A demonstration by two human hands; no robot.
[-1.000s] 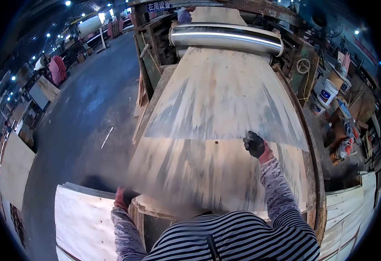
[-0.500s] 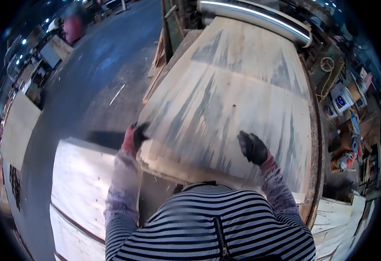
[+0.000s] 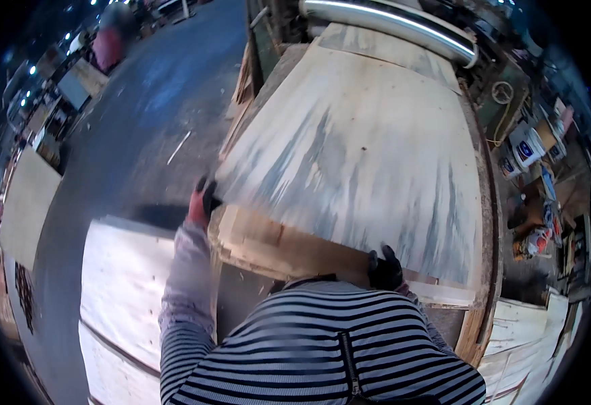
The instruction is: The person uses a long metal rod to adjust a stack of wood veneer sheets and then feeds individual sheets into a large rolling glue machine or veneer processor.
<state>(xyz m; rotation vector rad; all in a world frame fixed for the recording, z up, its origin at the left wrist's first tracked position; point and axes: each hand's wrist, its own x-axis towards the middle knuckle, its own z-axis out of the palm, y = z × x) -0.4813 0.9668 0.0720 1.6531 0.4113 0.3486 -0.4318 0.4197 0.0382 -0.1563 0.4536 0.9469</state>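
A large pale wood veneer sheet (image 3: 356, 148) with grey-blue streaks lies across the bench, its far edge short of a shiny metal roller (image 3: 390, 27). Both my hands wear dark gloves with reddish cuffs. My left hand (image 3: 204, 197) is closed at the sheet's near left corner, some fingers hidden by its edge. Low in front of my body, my right hand (image 3: 386, 268) grips the near edge, its palm partly hidden. Beneath that edge shows a stack of brownish wood sheets (image 3: 289, 243).
White-faced boards (image 3: 126, 283) are stacked at the left, with more light sheets (image 3: 518, 337) at the lower right. White buckets (image 3: 528, 150) stand right of the bench beside a handwheel (image 3: 502, 92). A thin strip (image 3: 179, 147) lies on the floor.
The veneer sheet has slid away from me toward the roller, uncovering more of the stack below. My right hand has come back to its near edge; my left hand has shifted slightly left.
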